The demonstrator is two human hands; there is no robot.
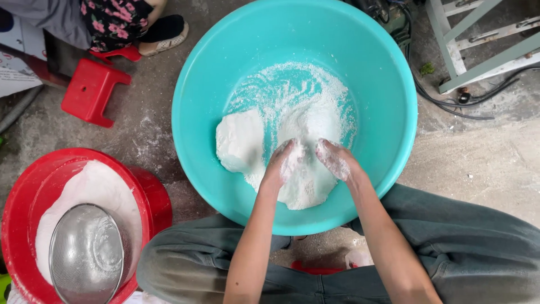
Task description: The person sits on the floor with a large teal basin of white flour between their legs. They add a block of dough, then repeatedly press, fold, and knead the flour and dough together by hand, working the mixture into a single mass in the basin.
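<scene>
I had both hands down in the big turquoise basin (382, 84), which sat on the concrete floor (478, 163) between my knees. My left hand (284, 163) pressed into the white dough mass (304, 180) at the near side of the basin, fingers (292, 151) curled loosely downward and dusted with flour; they rested on the dough rather than closing round anything. My right hand (336, 160) lay just beside it, also flour-coated, fingers bent and partly spread over the same mound. A second smooth lump of dough (239, 141) lay to the left, touching the main mass, with loose flour (298, 90) scattered across the basin's bottom beyond. To my left stood a red tub (22, 186) holding white flour and a round metal sieve (87, 256) lying in it. Further off, a small red stool (93, 90) stood near another person's sandalled foot (163, 35).
</scene>
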